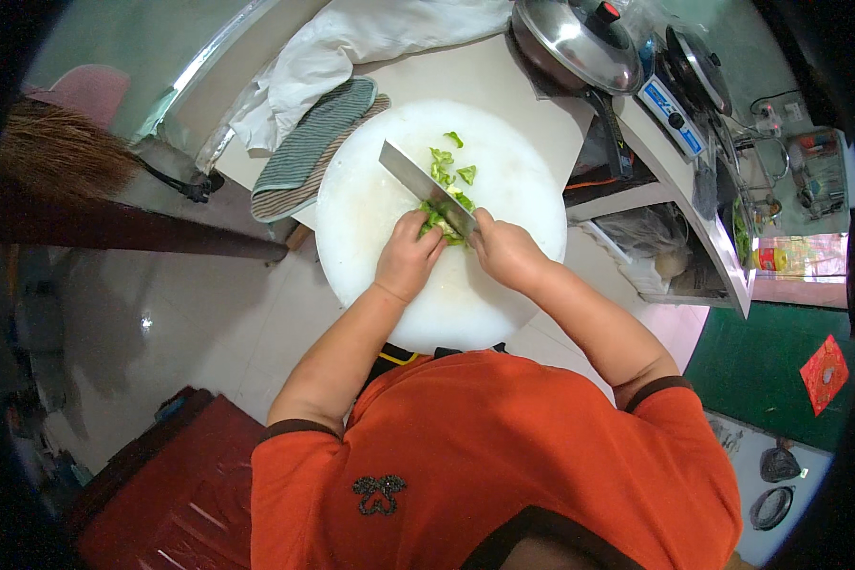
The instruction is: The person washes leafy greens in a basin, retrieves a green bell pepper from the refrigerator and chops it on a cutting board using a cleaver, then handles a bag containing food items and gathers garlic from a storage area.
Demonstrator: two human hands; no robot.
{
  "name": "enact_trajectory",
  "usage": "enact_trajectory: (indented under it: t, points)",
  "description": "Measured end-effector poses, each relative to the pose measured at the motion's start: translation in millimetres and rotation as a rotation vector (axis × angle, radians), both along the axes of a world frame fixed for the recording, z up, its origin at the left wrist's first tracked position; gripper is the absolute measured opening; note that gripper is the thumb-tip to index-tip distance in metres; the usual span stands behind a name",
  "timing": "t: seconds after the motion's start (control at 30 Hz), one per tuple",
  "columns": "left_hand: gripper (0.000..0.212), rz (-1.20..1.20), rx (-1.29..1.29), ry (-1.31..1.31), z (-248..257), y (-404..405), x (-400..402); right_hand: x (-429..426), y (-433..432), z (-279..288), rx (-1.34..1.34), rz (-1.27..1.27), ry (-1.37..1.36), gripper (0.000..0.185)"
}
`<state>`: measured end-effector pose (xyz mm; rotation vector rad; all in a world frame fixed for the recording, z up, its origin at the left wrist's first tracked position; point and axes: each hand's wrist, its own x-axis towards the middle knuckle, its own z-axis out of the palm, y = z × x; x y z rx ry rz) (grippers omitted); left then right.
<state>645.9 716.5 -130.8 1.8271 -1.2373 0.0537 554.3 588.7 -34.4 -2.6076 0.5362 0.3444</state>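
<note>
A round white cutting board lies in front of me. My right hand grips a wide-bladed kitchen cleaver by its handle, which the fingers hide. The blade slants up and left across a line of chopped green pepper. On the near side of the blade, my left hand presses its fingertips on the uncut green pepper. Several cut pieces lie beyond the blade, and a small piece sits apart near the far side of the board.
Oven mitts and a white cloth lie on the table at the back left. A lidded frying pan stands at the back right, its handle pointing towards me. Further right is a gas stove. A broom is at the left.
</note>
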Motion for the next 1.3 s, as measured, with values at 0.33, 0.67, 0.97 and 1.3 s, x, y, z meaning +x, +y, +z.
enact_trajectory:
  t: [0.33,0.67,0.97,1.3]
  points:
    - [0.031,0.026,-0.013,0.024,4.5,6.6,1.3,-20.1,-3.3,25.2,0.016,-0.068,-0.134,0.019]
    - [0.03,-0.007,0.029,0.032,3.1,5.3,1.0,-8.1,-1.0,7.9,0.006,0.051,-0.012,0.016]
    - [0.033,0.082,0.007,0.101,9.3,6.5,-0.6,-10.0,-4.5,-4.4,0.032,-0.124,-0.148,0.02]
    - [0.026,0.09,-0.024,0.043,-1.8,14.0,-2.6,-14.8,3.3,11.6,0.026,0.065,-0.056,0.017]
